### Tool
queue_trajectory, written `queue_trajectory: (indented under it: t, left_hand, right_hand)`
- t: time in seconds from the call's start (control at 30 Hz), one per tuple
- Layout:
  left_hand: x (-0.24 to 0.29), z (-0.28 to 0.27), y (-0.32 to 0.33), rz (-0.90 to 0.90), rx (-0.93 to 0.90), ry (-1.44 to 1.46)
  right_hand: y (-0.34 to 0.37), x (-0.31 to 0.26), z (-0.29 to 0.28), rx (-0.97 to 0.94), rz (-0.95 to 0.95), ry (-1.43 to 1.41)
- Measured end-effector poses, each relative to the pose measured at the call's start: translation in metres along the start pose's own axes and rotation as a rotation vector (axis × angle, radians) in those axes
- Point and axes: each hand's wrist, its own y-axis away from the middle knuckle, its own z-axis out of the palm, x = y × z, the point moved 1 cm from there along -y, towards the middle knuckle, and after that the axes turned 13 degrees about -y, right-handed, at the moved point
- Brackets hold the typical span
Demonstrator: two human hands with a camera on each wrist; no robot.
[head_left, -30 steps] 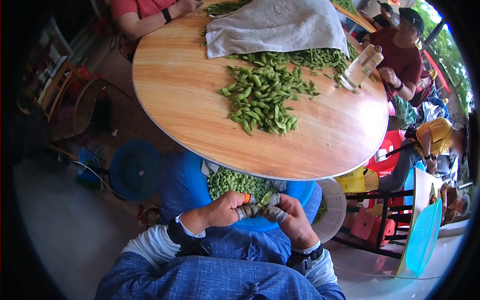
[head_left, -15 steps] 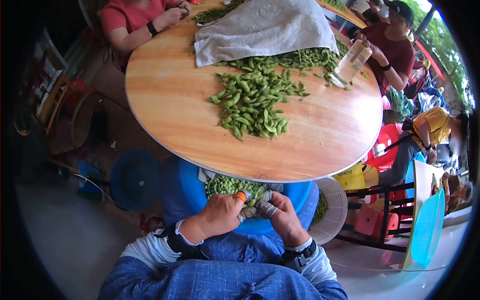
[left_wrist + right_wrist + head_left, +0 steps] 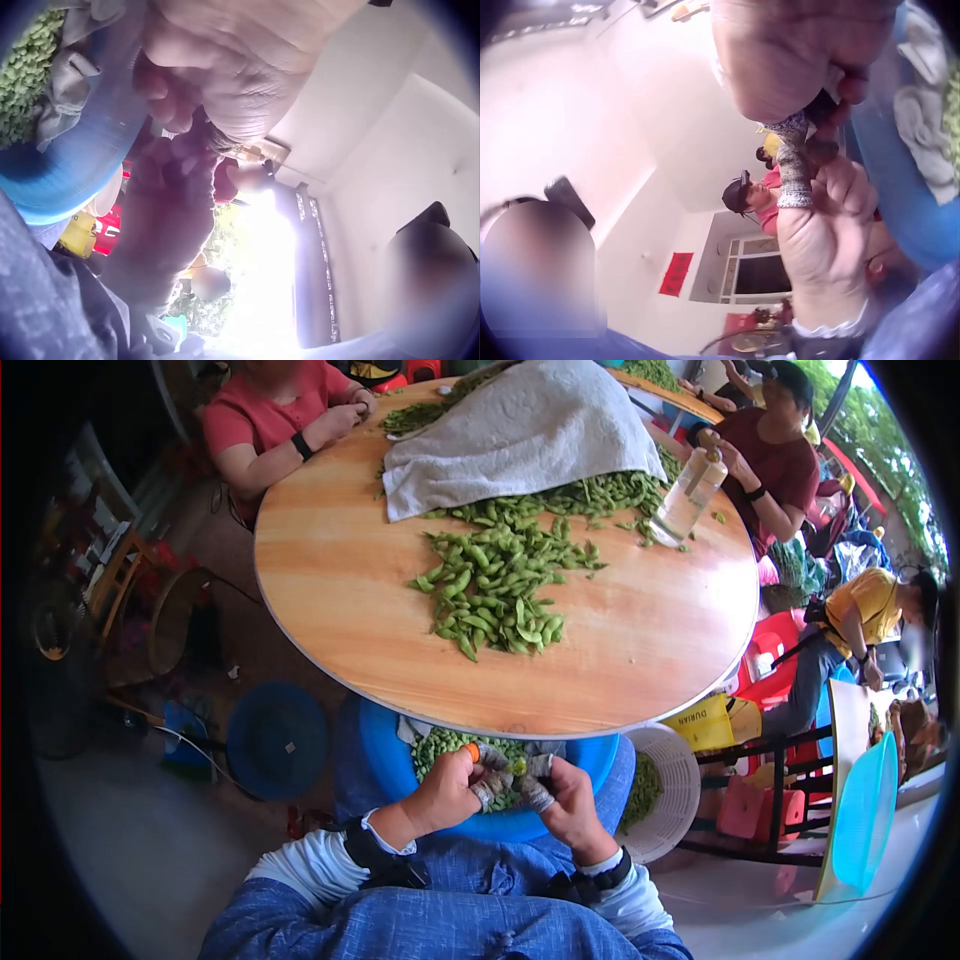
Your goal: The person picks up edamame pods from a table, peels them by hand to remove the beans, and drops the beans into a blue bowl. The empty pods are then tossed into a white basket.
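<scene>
Both hands meet over a blue basin (image 3: 382, 758) holding shelled green beans (image 3: 436, 745). My left hand (image 3: 447, 792), with an orange band and grey wraps on its fingers, pinches one side of a small green pod (image 3: 517, 767). From the other side my right hand (image 3: 572, 810), also wrapped in grey at the fingertips, pinches the same pod. Fingers cover most of the pod. Beans (image 3: 28, 82) and a grey cloth (image 3: 69, 97) lie in the basin in the left wrist view; the right wrist view shows the left hand (image 3: 829, 232) with curled fingers.
Whole pods (image 3: 495, 585) are heaped on the round wooden table (image 3: 330, 580), beside a grey towel (image 3: 530, 435) and a clear bottle (image 3: 690, 498). A white basket (image 3: 678, 800) stands right of the basin, an empty-looking blue tub (image 3: 277, 740) left. Other people sit around.
The hands have moved slightly down and the green pod between them shows less. In the head view the table's contents have shifted left and slightly down.
</scene>
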Motion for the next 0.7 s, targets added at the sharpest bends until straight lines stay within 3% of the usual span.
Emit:
queue_trajectory:
  t: [0.1, 0.2, 0.3, 0.37, 0.5, 0.57, 0.67, 0.7]
  left_hand:
    - [-0.008, -0.002, 0.002, -0.189, -0.119, 0.173]
    - [-0.021, 0.006, 0.002, -0.422, -0.1, 0.329]
    - [-0.037, 0.008, 0.001, -0.608, -0.109, 0.493]
    - [-0.04, 0.01, -0.001, -0.684, -0.106, 0.63]
    - [-0.059, 0.015, -0.004, -0.64, -0.075, 0.605]
    - [-0.074, 0.017, -0.006, -0.541, -0.082, 0.49]
    - [-0.066, 0.018, -0.005, -0.61, -0.196, 0.654]
    - [-0.07, 0.021, -0.005, -0.625, -0.148, 0.684]
  right_hand:
    - [0.0, 0.005, 0.001, 0.004, -0.026, 0.249]
    - [-0.003, 0.006, 0.007, -0.006, -0.095, 0.397]
    - [-0.005, 0.013, 0.003, -0.077, -0.116, 0.72]
    - [-0.006, 0.018, 0.002, -0.059, -0.1, 0.659]
    - [-0.005, 0.017, 0.0, -0.058, -0.064, 0.743]
    - [-0.001, 0.022, -0.006, 0.011, -0.071, 0.636]
    - [0.003, 0.037, -0.017, 0.078, 0.03, 0.344]
    - [0.004, 0.041, -0.021, 0.098, 0.076, 0.224]
